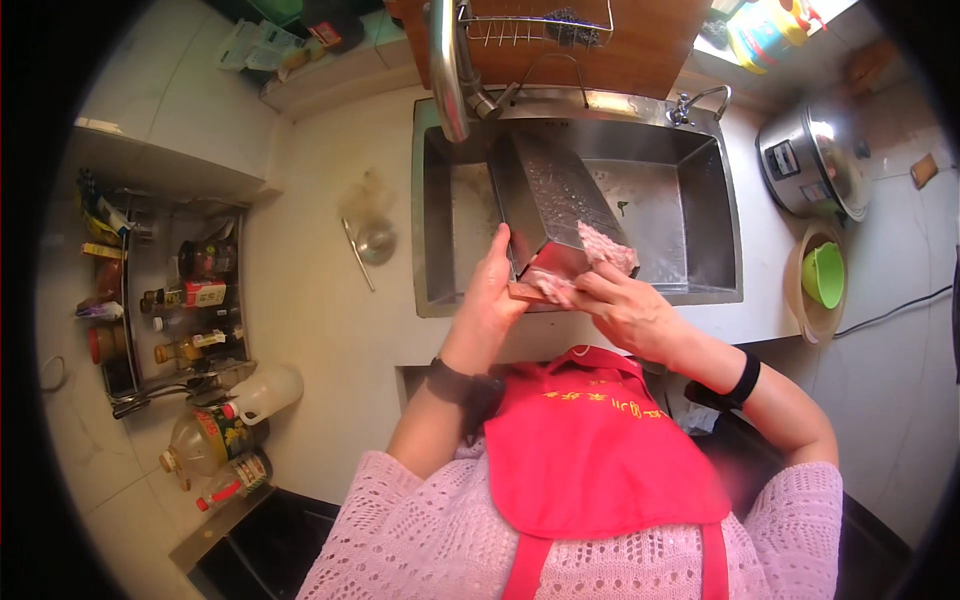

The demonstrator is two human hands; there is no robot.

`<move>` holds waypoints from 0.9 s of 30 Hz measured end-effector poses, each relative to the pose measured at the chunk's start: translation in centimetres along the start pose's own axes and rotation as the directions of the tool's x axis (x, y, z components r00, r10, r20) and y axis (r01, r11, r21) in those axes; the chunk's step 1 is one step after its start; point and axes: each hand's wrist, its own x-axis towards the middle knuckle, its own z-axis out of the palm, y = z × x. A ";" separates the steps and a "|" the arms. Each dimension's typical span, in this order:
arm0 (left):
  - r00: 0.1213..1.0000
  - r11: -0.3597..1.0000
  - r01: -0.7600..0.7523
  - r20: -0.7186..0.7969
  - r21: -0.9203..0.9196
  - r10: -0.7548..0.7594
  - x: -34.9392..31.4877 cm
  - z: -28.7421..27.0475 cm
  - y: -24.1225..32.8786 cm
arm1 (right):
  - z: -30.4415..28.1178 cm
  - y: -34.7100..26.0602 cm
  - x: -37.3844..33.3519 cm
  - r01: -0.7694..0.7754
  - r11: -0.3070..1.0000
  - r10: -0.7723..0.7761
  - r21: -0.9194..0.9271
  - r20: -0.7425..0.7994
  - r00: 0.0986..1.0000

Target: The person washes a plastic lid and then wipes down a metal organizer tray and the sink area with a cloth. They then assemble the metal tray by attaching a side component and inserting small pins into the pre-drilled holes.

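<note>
A long dark metal box (560,185), wet with droplets on its upper face, lies slanted over the left half of the steel sink (728,215). My left hand (487,290) grips its near left edge, thumb up along the side. Bunched in the fingers of my right hand (630,312) is a pink and white textured cloth (603,248), pressed against the box's near end. Part of the cloth hangs over the right edge of that end. The fingertips of both hands come close together there, and some are hidden.
A chrome faucet (447,75) rises behind the sink's left side. To the right stand a steel cooker (810,165) and a green bowl (824,275) inside a beige basin. Leftward are a small round lid (376,242), a rack of bottles (200,290) and a large oil bottle (200,445).
</note>
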 end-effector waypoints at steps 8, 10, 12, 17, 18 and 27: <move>0.992 0.999 0.021 0.124 -0.037 -0.017 3.0 -3.5 -0.6 | 0.6 -2.6 2.6 0.025 0.931 0.083 0.363 -0.278 0.957; 0.977 0.996 0.072 0.205 -0.046 -0.061 2.0 -2.3 -0.9 | 0.2 -3.1 4.3 0.011 0.922 0.116 0.386 -0.303 0.946; 0.998 0.996 0.039 -0.048 -0.075 -0.042 -0.9 1.9 -0.9 | 0.1 -3.1 5.3 -0.089 0.937 0.195 0.337 -0.296 0.935; 0.997 0.985 0.076 0.046 -0.156 -0.069 0.5 -0.2 -0.3 | 1.3 -2.3 5.7 -0.028 0.925 0.165 0.378 -0.336 0.927; 0.998 0.987 0.053 0.027 -0.155 -0.050 0.6 -0.5 -0.2 | 1.3 -2.0 5.5 -0.028 0.925 0.165 0.379 -0.336 0.927; 0.996 0.947 0.087 0.023 -0.308 -0.084 1.8 -1.4 -0.6 | 1.3 -1.1 4.7 0.114 0.953 0.033 0.281 -0.468 0.883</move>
